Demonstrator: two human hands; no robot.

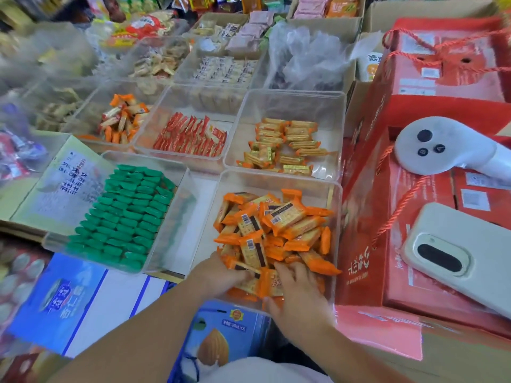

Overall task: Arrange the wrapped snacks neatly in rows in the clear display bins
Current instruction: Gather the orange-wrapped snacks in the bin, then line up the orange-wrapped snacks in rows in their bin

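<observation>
Two bare hands reach into the nearest clear plastic bin point(276, 179), the one heaped with orange-wrapped cracker packs point(287, 222). The packs lie in a messy pile and point every way, not in rows. The left hand point(221, 272) is at the near left corner of the pile. Its fingertips are tucked in among the packs, so I cannot tell if it holds one. The right hand point(300, 294) lies on the near side of the pile. Its fingers are spread wide on top of the packs, and its thumb sits by the near edge of the bin.

Just to the left is a second clear bin point(182, 211) with green-wrapped snacks point(127, 214) set in neat rows. Behind the orange packs is a third clear bin point(290, 106) with gold-wrapped snacks point(284, 145), some in rows and some loose. Left of those, red-wrapped snacks point(190, 138) stand in a tidy line in a bin of their own.

On the right, close against the nearest bin, are big red cardboard boxes point(414, 87) with red rope handles. A white controller with black buttons point(448, 147) and a phone in a pale case point(456, 258) lie on top of them. A blue carton point(69, 294) lies near the green snacks.
</observation>
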